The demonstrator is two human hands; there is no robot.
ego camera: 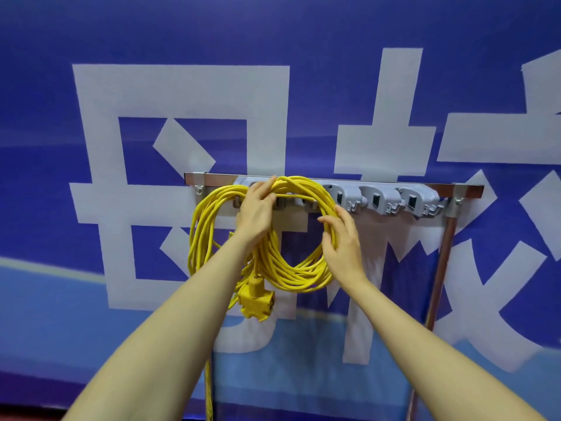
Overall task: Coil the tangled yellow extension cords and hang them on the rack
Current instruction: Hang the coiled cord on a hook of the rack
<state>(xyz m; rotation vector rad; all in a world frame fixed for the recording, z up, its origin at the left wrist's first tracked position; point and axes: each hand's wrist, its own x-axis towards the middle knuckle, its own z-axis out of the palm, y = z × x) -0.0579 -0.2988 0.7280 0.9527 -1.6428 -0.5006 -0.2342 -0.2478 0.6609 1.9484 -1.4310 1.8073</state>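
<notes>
Two coils of yellow extension cord hang from one wall rack (pixel 467 189). The left coil (pixel 200 232) hangs free. The left hand (pixel 256 208) grips the top of the right coil (pixel 299 276) at the rack, fingers curled over its strands. The right hand (pixel 343 241) holds that coil's right side, fingers wrapped around it. One yellow socket block (pixel 256 300) dangles beneath. Three grey clips (pixel 378 200) show to the right.
</notes>
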